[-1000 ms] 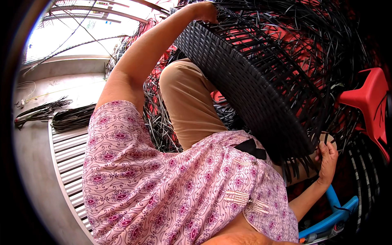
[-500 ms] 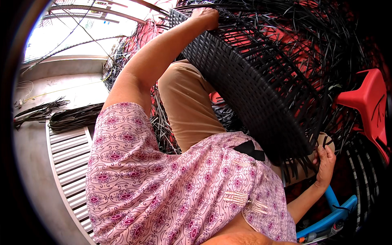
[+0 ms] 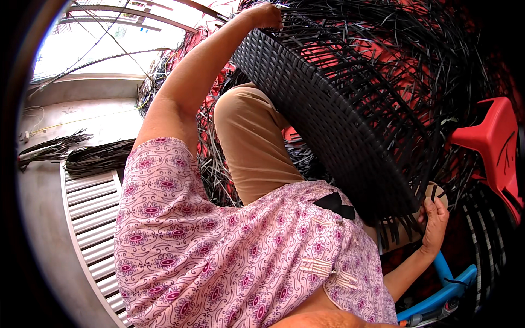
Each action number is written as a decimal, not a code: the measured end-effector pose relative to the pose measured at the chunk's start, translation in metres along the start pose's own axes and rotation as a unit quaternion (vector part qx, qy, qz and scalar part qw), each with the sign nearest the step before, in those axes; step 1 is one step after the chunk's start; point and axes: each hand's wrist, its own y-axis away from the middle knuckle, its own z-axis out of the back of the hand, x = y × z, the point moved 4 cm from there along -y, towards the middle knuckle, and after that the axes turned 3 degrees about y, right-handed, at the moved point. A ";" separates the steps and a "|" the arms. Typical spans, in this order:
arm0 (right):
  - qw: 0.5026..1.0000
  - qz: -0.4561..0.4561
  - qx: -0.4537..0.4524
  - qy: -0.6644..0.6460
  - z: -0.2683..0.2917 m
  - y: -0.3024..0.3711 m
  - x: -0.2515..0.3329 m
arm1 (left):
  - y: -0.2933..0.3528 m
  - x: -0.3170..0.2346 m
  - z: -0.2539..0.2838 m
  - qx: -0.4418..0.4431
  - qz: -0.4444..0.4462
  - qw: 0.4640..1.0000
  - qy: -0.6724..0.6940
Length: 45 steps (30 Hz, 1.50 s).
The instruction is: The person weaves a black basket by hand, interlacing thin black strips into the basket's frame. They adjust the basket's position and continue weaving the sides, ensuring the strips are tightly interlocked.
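- Here, a big black woven piece slants across the frame, from near the top middle down to the right of the middle.
- Its near side is woven tight. Behind that, long black strips run with gaps between them, and red shows through.
- The left hand is at the top of the frame, by the upper end of the woven piece. It is bent, with its fingers curled down. I cannot tell what they hold.
- The right hand is at the right, by the lower end of the woven piece. Its thumb and fingers come close together near some thin black strips. I cannot tell if a strip is between them.
- Tan pants show under the woven piece, with one knee up.
- Lots of loose black strips lie in a messy heap at the upper right.
- A red plastic seat is at the right edge.
- A blue bar is at the lower right.
- A dark bundle lies on a white slatted rack at the left.
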 end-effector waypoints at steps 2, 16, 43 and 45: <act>1.000 0.000 -0.029 0.000 0.001 0.004 -0.004 | -0.048 -0.029 0.024 0.070 0.107 0.988 0.090; 0.999 -0.011 -0.036 -0.002 -0.006 0.008 0.009 | -0.045 -0.106 0.080 0.059 0.407 0.911 -0.006; 0.994 0.001 -0.059 0.095 0.007 0.009 0.004 | -0.017 -0.004 0.032 0.116 0.260 0.958 0.030; 0.993 -0.020 -0.056 0.106 0.007 0.011 0.007 | -0.019 -0.014 0.039 0.116 0.329 0.935 0.064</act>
